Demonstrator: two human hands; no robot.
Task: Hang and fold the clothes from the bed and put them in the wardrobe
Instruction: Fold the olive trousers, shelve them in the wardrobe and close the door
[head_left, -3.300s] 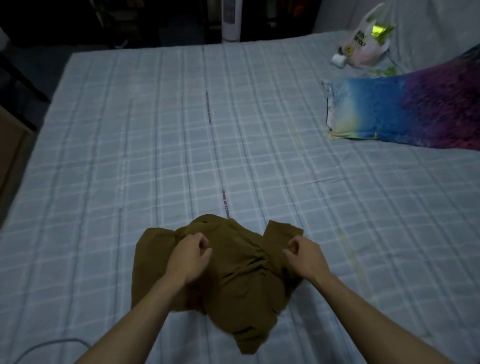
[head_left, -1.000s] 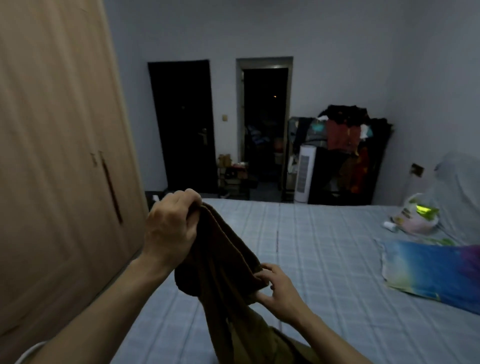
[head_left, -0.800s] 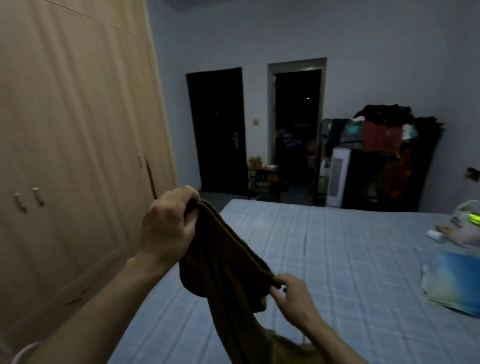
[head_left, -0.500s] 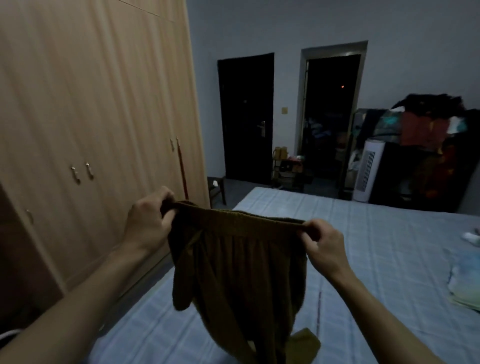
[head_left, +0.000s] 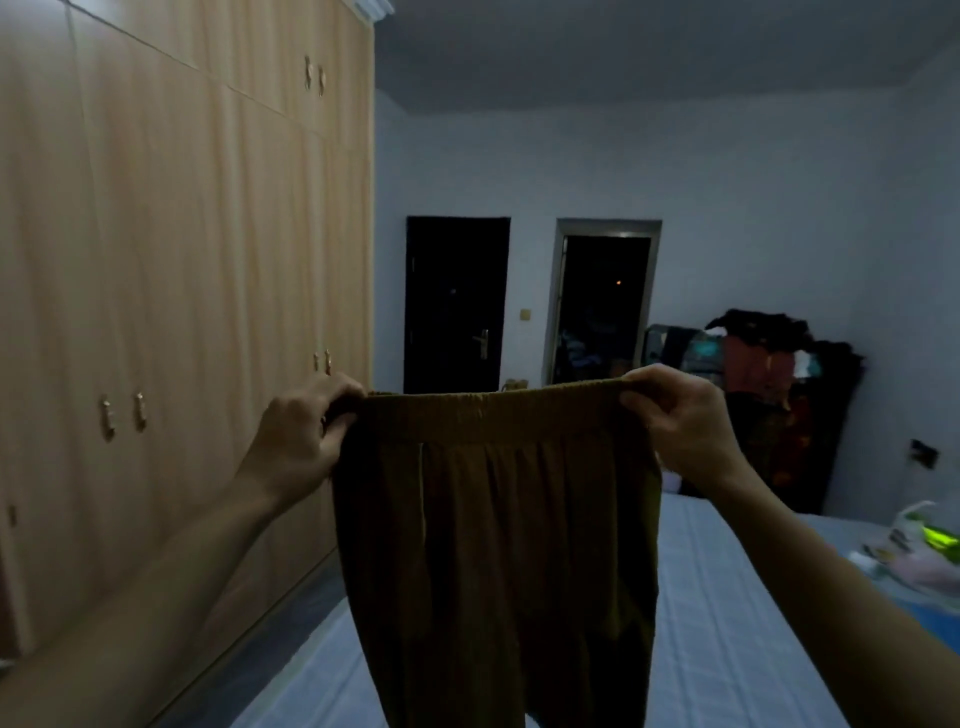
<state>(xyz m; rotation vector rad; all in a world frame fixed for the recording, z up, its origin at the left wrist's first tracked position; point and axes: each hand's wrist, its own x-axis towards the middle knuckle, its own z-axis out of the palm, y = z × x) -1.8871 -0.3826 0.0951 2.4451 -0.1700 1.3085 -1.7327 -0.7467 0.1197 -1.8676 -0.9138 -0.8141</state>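
With the waistband stretched taut, the brown trousers (head_left: 493, 545) hang above the bed (head_left: 727, 623), legs straightened for folding. Left hand (head_left: 298, 441) and right hand (head_left: 680, 421) fingers pinch its corners; wardrobe (head_left: 182, 260) doors closed

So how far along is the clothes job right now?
Early-to-middle. Done: the brown trousers are off the bed, held up by the waistband. In hand: the left hand and right hand each grip one end of the waistband, stretched flat, legs hanging. Left: folding or hanging them, and opening the wardrobe, whose visible doors are closed.
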